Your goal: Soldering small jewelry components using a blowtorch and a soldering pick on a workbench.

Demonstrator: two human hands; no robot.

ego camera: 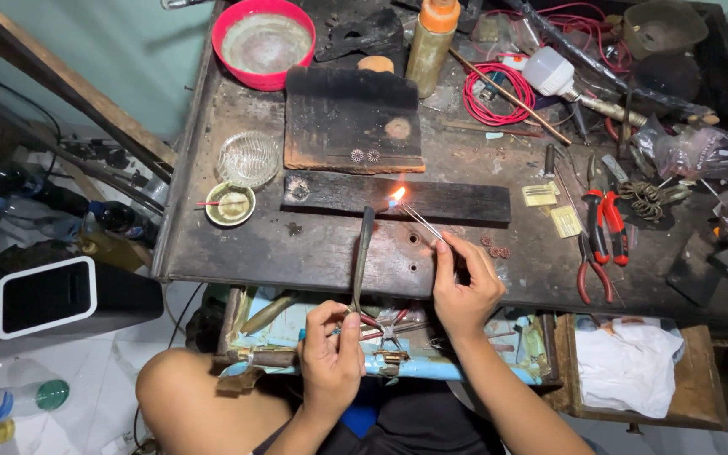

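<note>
On charred wood block (457,202), thin steel tweezers (421,221)

Place: a small metalworking or jewellery workshop.
Bench: scorched, stained dark worktable (313,253), burnt black wooden blocks (398,195) at its centre.
Flame work: thin metal blowpipe torch (362,253) burning at a block.
Tools: red-handled pliers (602,226) near right, coiled red wire (492,94) far right.
Storage: 2 open cluttered drawers (634,371) at the near edge.
</note>
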